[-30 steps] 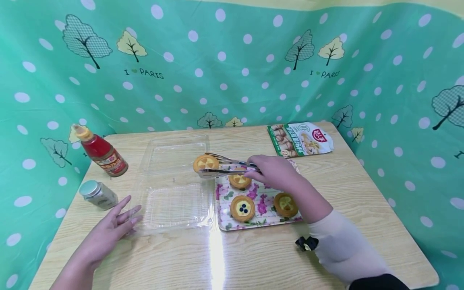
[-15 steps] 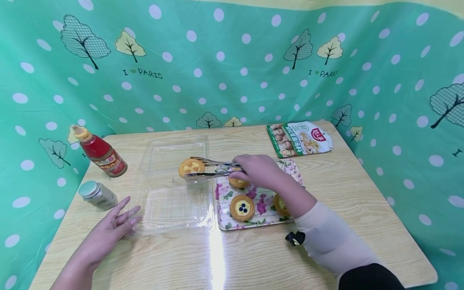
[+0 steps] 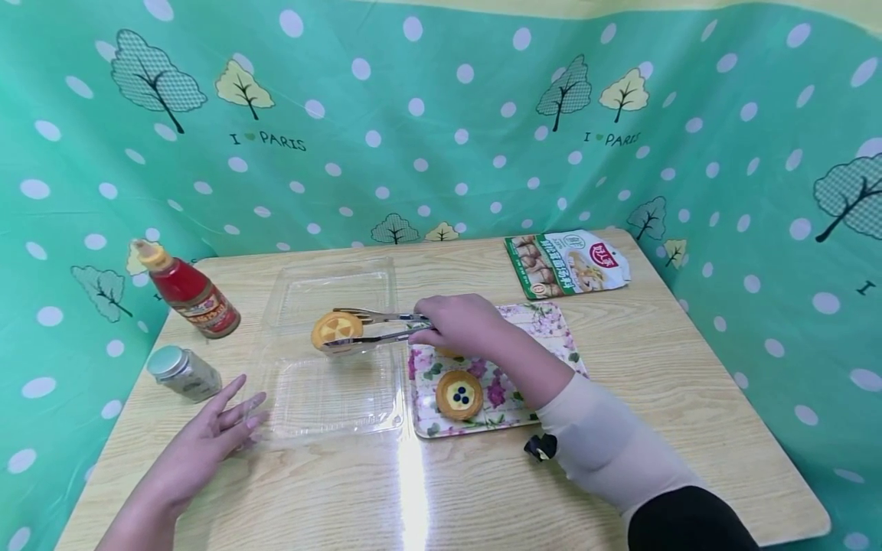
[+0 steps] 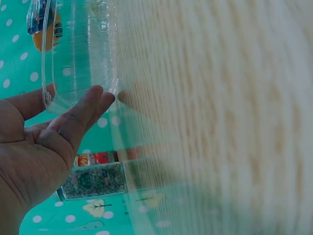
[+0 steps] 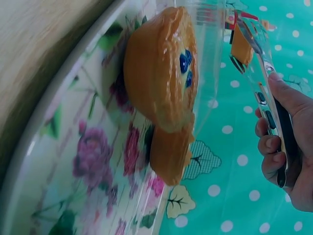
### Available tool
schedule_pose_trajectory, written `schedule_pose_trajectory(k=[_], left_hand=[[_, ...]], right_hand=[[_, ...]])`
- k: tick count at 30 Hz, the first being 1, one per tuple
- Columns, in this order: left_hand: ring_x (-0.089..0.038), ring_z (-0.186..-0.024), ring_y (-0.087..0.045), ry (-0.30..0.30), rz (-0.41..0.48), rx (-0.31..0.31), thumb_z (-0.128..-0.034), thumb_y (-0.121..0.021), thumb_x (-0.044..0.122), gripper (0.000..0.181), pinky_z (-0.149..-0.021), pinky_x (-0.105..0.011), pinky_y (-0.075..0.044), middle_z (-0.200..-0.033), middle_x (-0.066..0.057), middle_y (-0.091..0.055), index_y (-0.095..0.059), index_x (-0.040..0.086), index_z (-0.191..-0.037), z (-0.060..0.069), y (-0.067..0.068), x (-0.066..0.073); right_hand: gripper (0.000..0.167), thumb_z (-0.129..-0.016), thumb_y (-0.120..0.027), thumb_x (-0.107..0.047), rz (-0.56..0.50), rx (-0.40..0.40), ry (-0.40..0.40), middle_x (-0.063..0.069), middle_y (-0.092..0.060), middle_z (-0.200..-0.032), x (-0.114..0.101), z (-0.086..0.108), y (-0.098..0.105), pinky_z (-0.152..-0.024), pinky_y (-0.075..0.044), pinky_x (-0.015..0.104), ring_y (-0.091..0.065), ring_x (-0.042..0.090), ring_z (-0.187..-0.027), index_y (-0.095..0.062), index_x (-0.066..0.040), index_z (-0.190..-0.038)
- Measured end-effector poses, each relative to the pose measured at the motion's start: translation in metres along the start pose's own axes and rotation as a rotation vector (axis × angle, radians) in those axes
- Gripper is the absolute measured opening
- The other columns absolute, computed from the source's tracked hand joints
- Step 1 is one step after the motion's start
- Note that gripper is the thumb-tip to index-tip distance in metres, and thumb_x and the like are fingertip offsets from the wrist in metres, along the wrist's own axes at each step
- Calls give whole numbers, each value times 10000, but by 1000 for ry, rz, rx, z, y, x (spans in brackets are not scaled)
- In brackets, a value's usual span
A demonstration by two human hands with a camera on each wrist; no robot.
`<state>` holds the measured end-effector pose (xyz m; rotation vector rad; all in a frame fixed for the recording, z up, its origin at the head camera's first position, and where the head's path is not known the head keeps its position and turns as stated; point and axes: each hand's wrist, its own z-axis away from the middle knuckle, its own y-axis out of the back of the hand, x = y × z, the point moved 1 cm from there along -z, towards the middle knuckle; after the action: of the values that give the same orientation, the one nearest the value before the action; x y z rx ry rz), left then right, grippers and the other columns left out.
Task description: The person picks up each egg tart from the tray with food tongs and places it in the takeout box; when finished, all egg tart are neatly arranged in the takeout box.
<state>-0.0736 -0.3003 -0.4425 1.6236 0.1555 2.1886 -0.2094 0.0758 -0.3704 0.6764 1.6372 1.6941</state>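
My right hand (image 3: 465, 325) grips metal food tongs (image 3: 394, 317), whose arms pinch a round egg tart (image 3: 336, 329) with a wedge pattern. The tart is above the clear hinged plastic container (image 3: 324, 398), near its fold. My left hand (image 3: 210, 432) touches the container's left edge with fingers extended. On the flowered tray (image 3: 429, 425), a blueberry-topped tart (image 3: 459, 396) sits near the front. Another tart (image 5: 170, 152) lies behind it in the right wrist view, mostly hidden by my right hand in the head view.
A red sauce bottle (image 3: 200, 298) and a lidded jar (image 3: 184, 373) stand left of the container. A food pouch (image 3: 568, 264) lies at the back right. A polka-dot cloth (image 3: 413, 138) hangs behind and beside the wooden table (image 3: 331, 497).
My right hand has carried the tongs and tart leftward, from the tray's edge to over the container. My left hand has stayed at the container's edge.
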Motion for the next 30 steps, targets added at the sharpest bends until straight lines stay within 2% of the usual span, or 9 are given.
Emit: schedule_pose_trajectory(k=[6, 12, 16, 23, 30], left_hand=[[17, -1112, -601, 13, 12, -6, -1036, -506, 273, 792, -845, -206, -534, -1562, -259, -267, 47, 117, -1582, 0, 0, 0], [39, -1118, -585, 2, 14, -6, -1032, -514, 279, 801, -846, -201, -534, -1558, -267, -269, 43, 107, -1581, 0, 1, 0], [45, -1115, -583, 0, 9, -2, -1027, -523, 295, 809, -845, -186, -528, -1553, -266, -278, 35, 107, -1582, 0, 1, 0], [36, -1121, -584, -16, 24, -6, -1030, -519, 269, 800, -854, -187, -529, -1547, -271, -274, 34, 86, -1579, 0, 1, 0], [44, -1114, -581, -3, 12, 0, -1028, -523, 261, 801, -857, -187, -530, -1552, -250, -279, 36, 102, -1580, 1, 0, 0]], right_hand=[[455, -953, -462, -630, 13, -16, 35, -78, -612, -900, -10, -10, -2, -566, -475, 300, -554, 111, -684, -582, -198, -1033], [445, -955, -467, -622, 29, -25, 89, -88, -610, -901, -20, -19, -8, -569, -478, 263, -546, 93, -677, -578, -200, -1039], [437, -952, -466, -626, 47, -23, 112, -93, -592, -860, -28, -24, -12, -537, -464, 255, -535, 90, -657, -564, -202, -983], [449, -959, -437, -634, 80, -47, 113, -110, -576, -855, -41, -34, -21, -569, -472, 252, -540, 73, -682, -570, -209, -1014], [462, -956, -420, -642, 97, -81, 104, -111, -563, -843, -52, -39, -25, -528, -465, 227, -542, 64, -663, -572, -211, -1021]])
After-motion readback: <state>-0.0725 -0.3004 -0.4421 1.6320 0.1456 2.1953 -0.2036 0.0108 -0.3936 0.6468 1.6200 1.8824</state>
